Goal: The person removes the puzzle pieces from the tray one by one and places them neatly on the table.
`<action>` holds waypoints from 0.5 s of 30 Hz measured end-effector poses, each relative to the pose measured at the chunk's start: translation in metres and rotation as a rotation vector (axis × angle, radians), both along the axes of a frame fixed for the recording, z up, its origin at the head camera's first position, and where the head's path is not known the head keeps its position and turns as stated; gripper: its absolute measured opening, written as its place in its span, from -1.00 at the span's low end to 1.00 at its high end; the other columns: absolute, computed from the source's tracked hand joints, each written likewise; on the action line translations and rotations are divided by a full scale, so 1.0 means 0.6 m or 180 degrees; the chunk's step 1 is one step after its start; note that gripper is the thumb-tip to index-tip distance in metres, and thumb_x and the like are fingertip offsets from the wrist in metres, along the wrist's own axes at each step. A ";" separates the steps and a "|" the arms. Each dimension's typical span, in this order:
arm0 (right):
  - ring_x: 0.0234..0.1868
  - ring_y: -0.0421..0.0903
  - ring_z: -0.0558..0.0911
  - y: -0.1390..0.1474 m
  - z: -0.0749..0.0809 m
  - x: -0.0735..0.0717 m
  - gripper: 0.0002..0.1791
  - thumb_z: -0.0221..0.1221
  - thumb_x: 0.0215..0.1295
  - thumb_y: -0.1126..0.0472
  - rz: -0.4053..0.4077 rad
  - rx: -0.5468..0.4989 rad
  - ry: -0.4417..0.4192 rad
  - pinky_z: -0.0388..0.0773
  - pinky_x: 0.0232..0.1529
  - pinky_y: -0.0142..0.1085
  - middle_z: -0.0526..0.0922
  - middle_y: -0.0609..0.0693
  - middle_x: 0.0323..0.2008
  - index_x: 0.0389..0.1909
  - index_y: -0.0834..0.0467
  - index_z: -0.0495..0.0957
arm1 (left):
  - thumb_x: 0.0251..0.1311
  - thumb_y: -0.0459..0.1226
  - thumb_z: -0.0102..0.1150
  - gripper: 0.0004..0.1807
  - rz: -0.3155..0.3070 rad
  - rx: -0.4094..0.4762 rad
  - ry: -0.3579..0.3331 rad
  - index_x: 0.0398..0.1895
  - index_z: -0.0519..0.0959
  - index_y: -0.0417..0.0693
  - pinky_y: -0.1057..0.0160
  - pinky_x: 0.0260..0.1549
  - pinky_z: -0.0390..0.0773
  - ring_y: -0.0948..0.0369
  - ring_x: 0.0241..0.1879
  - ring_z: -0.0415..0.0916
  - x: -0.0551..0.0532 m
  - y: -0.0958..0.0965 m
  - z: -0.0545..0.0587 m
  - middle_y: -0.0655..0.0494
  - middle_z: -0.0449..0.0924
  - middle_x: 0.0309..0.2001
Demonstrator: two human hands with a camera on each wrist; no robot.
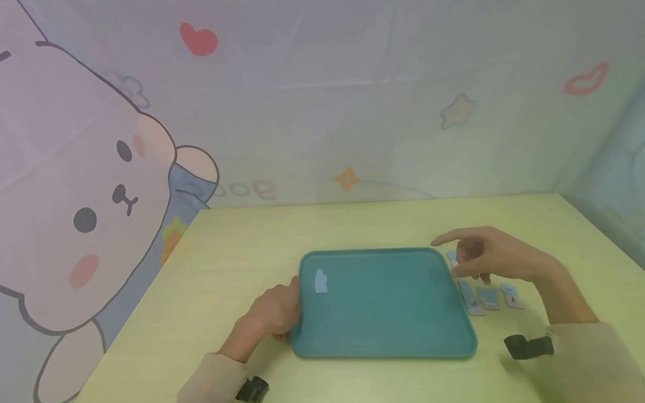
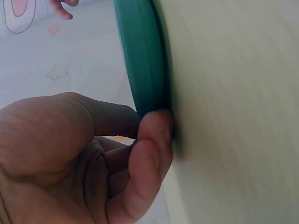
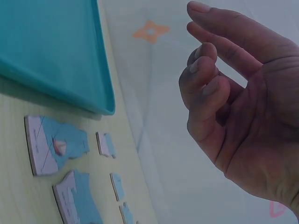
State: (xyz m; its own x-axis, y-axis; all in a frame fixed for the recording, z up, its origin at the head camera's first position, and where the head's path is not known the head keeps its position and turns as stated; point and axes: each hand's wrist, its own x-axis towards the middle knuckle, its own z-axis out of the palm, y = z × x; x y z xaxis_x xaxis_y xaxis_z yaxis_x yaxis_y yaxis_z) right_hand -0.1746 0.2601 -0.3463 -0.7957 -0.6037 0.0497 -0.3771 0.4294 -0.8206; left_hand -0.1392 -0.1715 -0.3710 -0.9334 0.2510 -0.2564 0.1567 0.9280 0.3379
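Observation:
A teal tray (image 1: 380,313) lies on the table, with one pale blue puzzle piece (image 1: 321,282) near its upper left corner. My left hand (image 1: 275,309) holds the tray's left edge; in the left wrist view its fingertips (image 2: 156,128) meet the rim close to the tabletop. Above the tray's right edge hovers my right hand (image 1: 496,254), index finger stretched out, the other fingers loosely bent, nothing held. Below it, to the right of the tray, are several blue and pinkish puzzle pieces (image 3: 60,142), one partly covered by the hand in the head view.
The pale yellow table (image 1: 227,246) extends around the tray. Behind it hangs a printed cloth (image 1: 322,112) with hearts, stars and a big cartoon bear (image 1: 101,168) on the left. Dark devices sit at both wrists.

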 end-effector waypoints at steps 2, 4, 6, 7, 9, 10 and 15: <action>-0.64 -0.07 0.52 -0.005 0.002 -0.002 -0.44 0.38 0.38 0.27 0.0024 0.0006 0.0033 0.59 -0.59 -0.19 0.56 0.02 -0.53 0.38 0.12 0.52 | 0.53 -0.41 -0.11 -0.39 -0.0001 -0.0006 0.0000 0.58 0.12 -0.44 0.27 -0.70 0.42 0.21 -0.76 0.49 0.000 0.000 0.001 0.01 0.52 -0.65; -0.65 -0.08 0.52 -0.009 0.004 -0.004 -0.44 0.38 0.37 0.27 0.0036 0.0014 0.0050 0.59 -0.59 -0.18 0.56 0.02 -0.53 0.37 0.11 0.53 | 0.53 -0.41 -0.11 -0.40 -0.0007 -0.0020 -0.0001 0.57 0.13 -0.44 0.27 -0.70 0.42 0.21 -0.76 0.48 0.000 0.001 0.001 0.01 0.51 -0.65; -0.65 -0.09 0.53 -0.013 0.005 -0.006 -0.45 0.39 0.37 0.26 0.0039 0.0049 0.0068 0.59 -0.58 -0.18 0.57 0.02 -0.53 0.37 0.10 0.54 | 0.53 -0.41 -0.11 -0.40 -0.0008 -0.0025 -0.0006 0.56 0.13 -0.44 0.27 -0.70 0.42 0.21 -0.76 0.47 0.000 0.001 0.002 0.01 0.51 -0.66; -0.65 -0.09 0.52 -0.016 0.006 -0.007 -0.44 0.39 0.37 0.25 0.0040 0.0060 0.0067 0.59 -0.58 -0.18 0.57 0.01 -0.53 0.36 0.09 0.54 | 0.53 -0.41 -0.10 -0.40 -0.0011 -0.0030 -0.0008 0.57 0.13 -0.44 0.28 -0.70 0.42 0.21 -0.76 0.47 0.000 0.001 0.003 0.02 0.51 -0.66; -0.64 -0.08 0.52 -0.022 0.007 -0.009 -0.44 0.40 0.36 0.25 0.0049 0.0069 0.0063 0.59 -0.58 -0.19 0.59 0.00 -0.52 0.36 0.08 0.55 | 0.53 -0.41 -0.10 -0.39 -0.0005 -0.0032 -0.0020 0.57 0.11 -0.44 0.28 -0.69 0.41 0.21 -0.76 0.47 0.000 0.001 0.003 0.02 0.51 -0.66; -0.64 -0.08 0.52 -0.025 0.007 -0.010 -0.43 0.41 0.35 0.25 0.0049 0.0079 0.0062 0.59 -0.57 -0.18 0.59 0.00 -0.51 0.36 0.07 0.55 | 0.53 -0.41 -0.10 -0.38 0.0006 -0.0031 -0.0027 0.58 0.10 -0.44 0.28 -0.69 0.40 0.22 -0.76 0.46 0.000 0.002 0.003 0.02 0.51 -0.66; -0.64 -0.08 0.51 -0.045 0.008 -0.016 -0.42 0.43 0.32 0.25 0.0043 0.0098 0.0014 0.59 -0.57 -0.18 0.57 -0.02 -0.51 0.35 0.05 0.56 | 0.54 -0.40 -0.10 -0.36 0.0020 -0.0040 -0.0043 0.60 0.09 -0.44 0.28 -0.69 0.41 0.22 -0.75 0.47 0.000 0.001 0.001 0.01 0.52 -0.65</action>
